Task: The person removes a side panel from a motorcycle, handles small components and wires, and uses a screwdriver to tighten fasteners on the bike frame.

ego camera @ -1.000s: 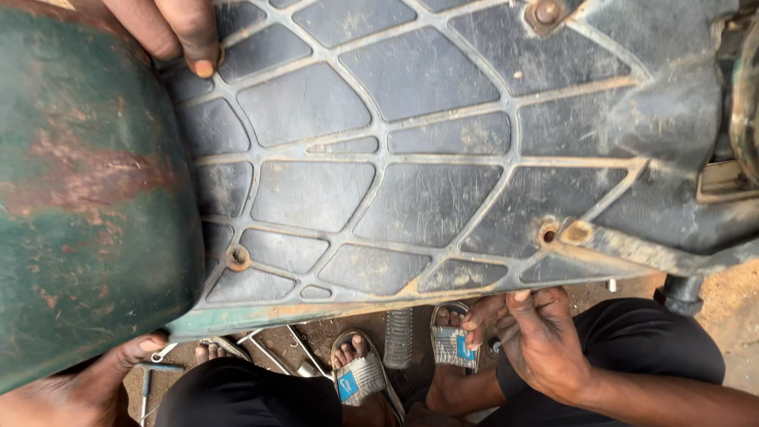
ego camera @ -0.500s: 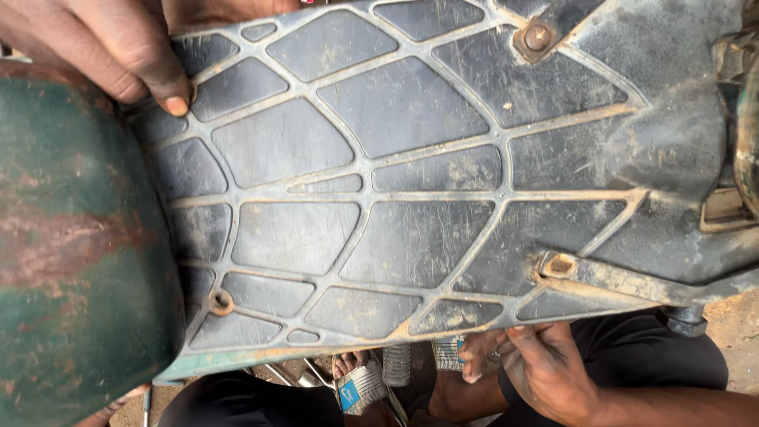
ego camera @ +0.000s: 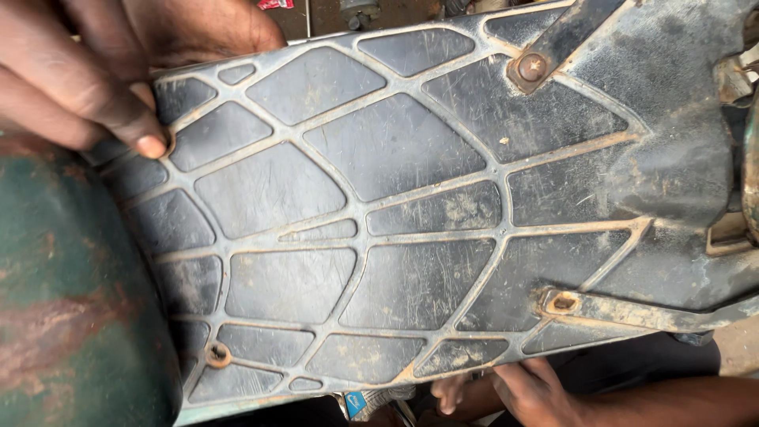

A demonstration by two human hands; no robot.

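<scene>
1. Left of the left hand's (ego camera: 103, 71) wrist and below it sits the curved, rust-streaked green painted metal body (ego camera: 71, 316). The panel's left edge lies just against it.
2. The left hand comes in over the panel's upper left corner with its fingers pressed together. One fingertip (ego camera: 150, 145) rests at a small mounting hole (ego camera: 170, 142). The thumb is hidden, so it cannot be told whether the corner is pinched.
3. To the right of that hand and below it, the dusty black plastic panel with raised web-pattern ribs (ego camera: 379, 237) fills most of the view, tilted.
4. Well below the fingertip, a rusty round fastener (ego camera: 217, 353) sits in the lower left corner.
5. Far right of the hand, a rusted bolt head (ego camera: 531, 67) and a rusty flat metal bracket (ego camera: 632, 312) lie on the panel.
6. The right hand (ego camera: 530, 391) lies below the panel's lower edge, fingers loosely curled. Whether it holds anything cannot be told.
7. Recommended practice: bear on the ribs rather than the thin fields, and keep the fingertip beside the hole so that the hole stays in view.
</scene>
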